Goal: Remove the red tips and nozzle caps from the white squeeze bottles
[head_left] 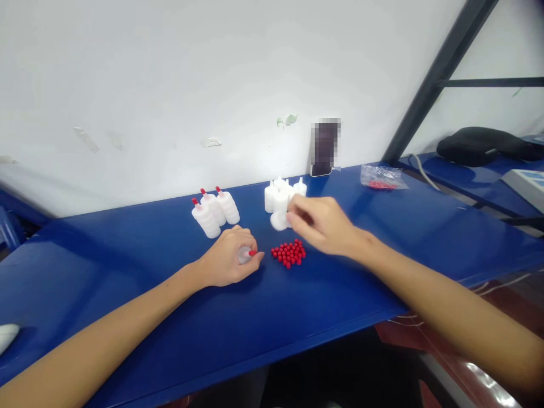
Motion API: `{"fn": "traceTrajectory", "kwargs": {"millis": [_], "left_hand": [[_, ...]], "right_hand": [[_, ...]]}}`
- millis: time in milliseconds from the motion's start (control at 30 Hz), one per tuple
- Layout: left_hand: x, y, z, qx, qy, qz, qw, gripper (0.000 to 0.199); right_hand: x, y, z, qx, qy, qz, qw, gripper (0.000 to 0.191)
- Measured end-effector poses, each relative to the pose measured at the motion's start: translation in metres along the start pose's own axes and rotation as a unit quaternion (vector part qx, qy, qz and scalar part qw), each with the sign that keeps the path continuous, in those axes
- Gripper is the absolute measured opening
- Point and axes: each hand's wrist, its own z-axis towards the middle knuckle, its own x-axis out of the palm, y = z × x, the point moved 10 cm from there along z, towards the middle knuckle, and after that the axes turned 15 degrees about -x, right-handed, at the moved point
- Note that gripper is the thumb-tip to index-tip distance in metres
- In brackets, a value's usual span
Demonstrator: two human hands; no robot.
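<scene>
My left hand [232, 258] is wrapped round a small white squeeze bottle [243, 255], whose red tip cap [252, 253] points toward the right. My right hand [321, 224] has its thumb and fingers pinched at a white bottle [279, 221], blurred and tilted at the front of a group of white bottles [271, 198] with bare white nozzles. The fingers partly hide that group. Between my hands and slightly nearer me lies a patch of loose red caps [289, 253]. Beyond my left hand stand several white bottles [212, 211] with red caps on their nozzles.
Everything sits on a blue table [178, 334] against a white wall. A phone-like device [325, 148] leans on the wall. A clear plastic bag [382, 177] with red pieces lies at the back right, near a dark metal post [425, 85]. A white object [7, 337] shows at the left edge.
</scene>
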Motion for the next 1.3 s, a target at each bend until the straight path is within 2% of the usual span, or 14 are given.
{"fn": "traceTrajectory", "kwargs": {"millis": [67,167,333,467,533,633,733,800,867,933,1000,1100,1200,1300], "left_hand": [[-0.001,0.001,-0.001,0.001,-0.002,-0.018,1.0,0.028],[-0.004,0.002,-0.002,0.0,-0.008,-0.044,0.999,0.029],[-0.004,0.006,-0.003,-0.009,0.009,-0.08,0.997,0.023],[-0.007,0.005,-0.003,-0.001,0.018,-0.109,0.994,0.018],[-0.009,0.004,-0.002,-0.001,0.029,-0.128,0.991,0.024],[-0.007,0.008,0.001,-0.033,0.06,-0.187,0.98,0.036],[0.003,0.015,0.003,-0.078,0.096,-0.251,0.96,0.034],[0.008,0.015,0.003,-0.084,0.102,-0.26,0.957,0.03],[0.008,0.012,0.003,-0.075,0.088,-0.251,0.961,0.027],[0.006,0.005,0.002,-0.059,0.077,-0.235,0.967,0.026],[0.004,-0.001,0.001,-0.039,0.072,-0.214,0.973,0.027],[0.001,-0.009,0.0,-0.006,0.049,-0.175,0.983,0.029],[-0.004,-0.011,-0.002,0.013,-0.011,-0.12,0.993,0.025],[-0.01,-0.017,-0.007,0.049,-0.089,-0.046,0.994,0.022]], "right_hand": [[-0.006,-0.023,-0.006,0.066,0.012,-0.032,0.997,0.018],[0.0,-0.045,-0.014,0.125,0.057,-0.074,0.988,0.017],[0.018,-0.059,-0.02,0.16,0.118,-0.104,0.975,0.022],[0.014,-0.061,-0.021,0.17,0.102,-0.107,0.974,0.028],[0.009,-0.054,-0.018,0.146,0.075,-0.085,0.983,0.029],[0.014,-0.027,-0.011,0.053,0.067,-0.008,0.996,0.029],[0.023,0.007,-0.006,-0.037,0.072,0.053,0.995,0.025],[0.03,0.024,-0.004,-0.072,0.082,0.069,0.992,0.028],[0.039,0.033,-0.003,-0.089,0.107,0.069,0.988,0.033],[0.046,0.035,-0.004,-0.097,0.129,0.059,0.985,0.029],[0.048,0.033,-0.004,-0.104,0.133,0.04,0.985,0.024],[0.046,0.032,-0.004,-0.125,0.133,0.0,0.983,0.029],[0.046,0.037,-0.004,-0.149,0.141,-0.021,0.978,0.032],[0.047,0.047,-0.001,-0.166,0.155,0.017,0.974,0.032]]}}
